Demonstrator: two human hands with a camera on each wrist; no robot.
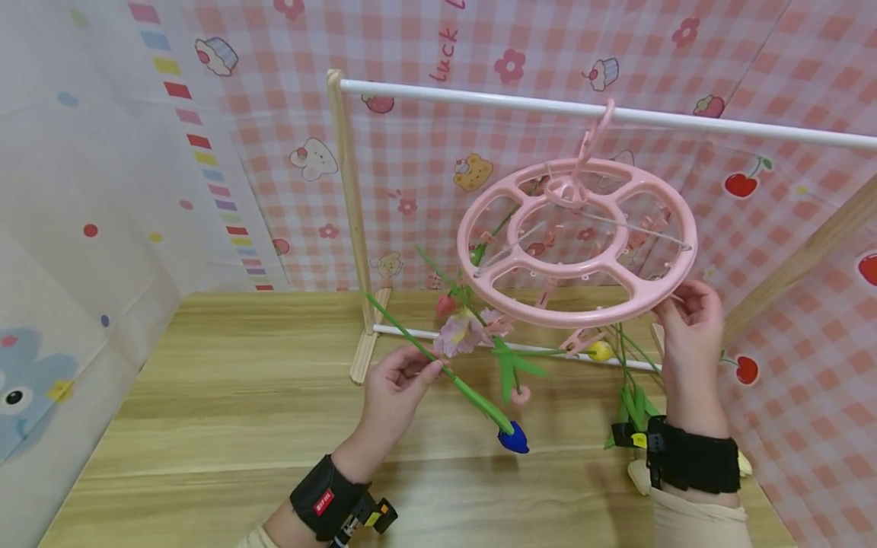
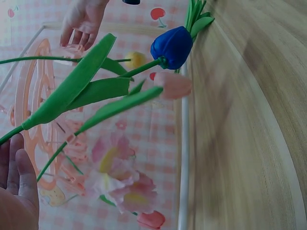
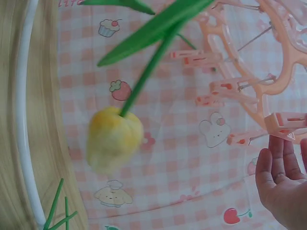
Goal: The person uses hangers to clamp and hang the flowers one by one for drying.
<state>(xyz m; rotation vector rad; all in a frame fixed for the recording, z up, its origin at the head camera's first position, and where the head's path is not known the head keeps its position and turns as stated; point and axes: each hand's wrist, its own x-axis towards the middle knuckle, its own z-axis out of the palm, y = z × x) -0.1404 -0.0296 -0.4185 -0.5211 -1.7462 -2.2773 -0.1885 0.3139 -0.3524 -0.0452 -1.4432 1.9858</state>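
My left hand pinches the green stem of an artificial blue tulip, whose bloom points down and to the right. In front of me a round pink clip hanger hangs from a white rail. My right hand is at the hanger's right edge, its fingertips on a pink clip. Other flowers hang from the clips: a yellow tulip, a pink ruffled flower, a pale pink tulip and a reddish bud.
The white rail rests on a wooden stand with a left post and a slanting right post. A lower white bar runs near the table. Green leaves and a pale bloom lie on the right of the wooden table.
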